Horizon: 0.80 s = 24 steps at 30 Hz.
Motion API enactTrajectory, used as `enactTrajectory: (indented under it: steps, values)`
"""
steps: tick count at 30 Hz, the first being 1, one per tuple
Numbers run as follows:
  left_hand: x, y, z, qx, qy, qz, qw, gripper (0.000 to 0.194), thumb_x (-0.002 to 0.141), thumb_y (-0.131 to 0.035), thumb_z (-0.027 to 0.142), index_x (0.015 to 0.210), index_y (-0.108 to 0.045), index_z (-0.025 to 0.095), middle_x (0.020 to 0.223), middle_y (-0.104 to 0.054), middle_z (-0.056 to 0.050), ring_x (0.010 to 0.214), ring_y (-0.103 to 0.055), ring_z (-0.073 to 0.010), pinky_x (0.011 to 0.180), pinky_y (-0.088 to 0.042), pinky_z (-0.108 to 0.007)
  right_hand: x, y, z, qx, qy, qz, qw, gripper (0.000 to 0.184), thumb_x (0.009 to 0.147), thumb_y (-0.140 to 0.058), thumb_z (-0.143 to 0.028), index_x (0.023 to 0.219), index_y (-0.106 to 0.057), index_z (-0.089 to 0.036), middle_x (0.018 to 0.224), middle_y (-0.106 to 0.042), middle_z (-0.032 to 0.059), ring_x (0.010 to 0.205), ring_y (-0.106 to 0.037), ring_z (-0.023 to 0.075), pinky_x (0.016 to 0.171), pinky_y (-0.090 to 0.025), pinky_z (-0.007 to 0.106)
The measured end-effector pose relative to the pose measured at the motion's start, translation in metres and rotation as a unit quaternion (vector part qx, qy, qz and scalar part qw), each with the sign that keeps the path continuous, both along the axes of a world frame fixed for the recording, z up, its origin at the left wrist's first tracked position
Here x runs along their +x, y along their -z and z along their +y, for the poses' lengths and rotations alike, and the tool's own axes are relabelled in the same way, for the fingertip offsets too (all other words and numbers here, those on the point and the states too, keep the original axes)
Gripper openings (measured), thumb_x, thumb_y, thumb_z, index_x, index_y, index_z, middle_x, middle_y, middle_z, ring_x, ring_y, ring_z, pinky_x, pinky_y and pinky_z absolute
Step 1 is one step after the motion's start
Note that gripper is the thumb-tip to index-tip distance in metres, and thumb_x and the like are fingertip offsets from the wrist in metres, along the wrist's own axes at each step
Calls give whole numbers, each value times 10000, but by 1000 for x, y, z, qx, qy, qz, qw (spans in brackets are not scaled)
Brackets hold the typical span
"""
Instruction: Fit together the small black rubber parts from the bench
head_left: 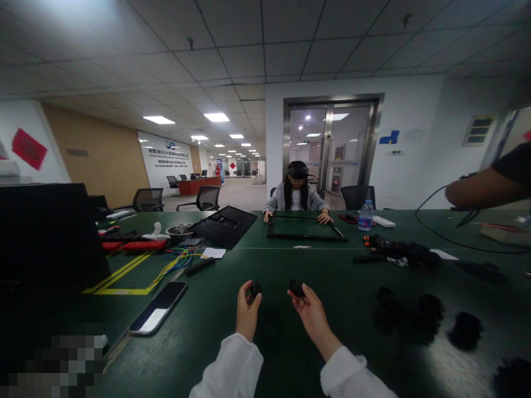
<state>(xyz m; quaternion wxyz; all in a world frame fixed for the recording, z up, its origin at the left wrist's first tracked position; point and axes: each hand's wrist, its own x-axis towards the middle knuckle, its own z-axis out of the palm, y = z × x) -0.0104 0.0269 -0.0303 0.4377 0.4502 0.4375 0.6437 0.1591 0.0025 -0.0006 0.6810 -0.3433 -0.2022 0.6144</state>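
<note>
Between the thumb and fingers of my left hand [246,316] is a small black rounded piece [256,288], too small to name exactly. My right hand [312,319] grips a similar small black piece [296,287] in its fingertips. Both hands are held apart above the green table [282,354], sleeves white. Several blurred black objects [465,330] of unclear kind lie to the right of my right hand. A phone [159,307] with a dark screen lies to the left of my left hand.
Across the table a person [295,190] holds a black rectangular frame [307,237]. A flat black panel [226,225], coloured cables [176,262] and a dark screen [50,237] are leftward. A water bottle [365,215] stands right; another person's arm [477,185] reaches in.
</note>
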Motion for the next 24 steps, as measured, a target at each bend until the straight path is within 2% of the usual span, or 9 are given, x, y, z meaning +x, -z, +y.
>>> enactTrajectory:
  steps: [7,13,19,24]
  values:
    - [3,1,0,-4,80,-40,996,419,648,-633,281,1038,-503,203,1128,-504,-79,1010,-500,-228,819,-425,-332,-5,2,-3,30,-52,-66,996,424,614,-658,-242,1005,-497,-219,982,-597,32,903,-587,195,717,-460,279]
    - [6,-4,-5,10,123,-10,992,387,654,-628,267,1019,-522,191,1111,-531,-80,1050,-472,-225,879,-370,-350,-9,-10,-11,38,-72,-129,988,425,578,-672,-232,976,-527,-220,1009,-572,39,952,-550,221,787,-432,336]
    - [9,-13,-11,41,142,-13,989,323,601,-671,259,892,-558,176,956,-600,-62,955,-530,-208,878,-366,-345,-12,-13,-14,60,-76,-198,975,412,521,-697,-231,907,-554,-213,944,-588,30,949,-522,223,790,-424,349]
    - [10,-13,-11,27,141,-18,990,295,581,-686,248,825,-537,174,902,-591,-49,916,-538,-197,849,-383,-336,-12,-7,-11,69,-80,-194,975,385,536,-688,-207,892,-542,-222,933,-584,21,934,-525,209,792,-421,345]
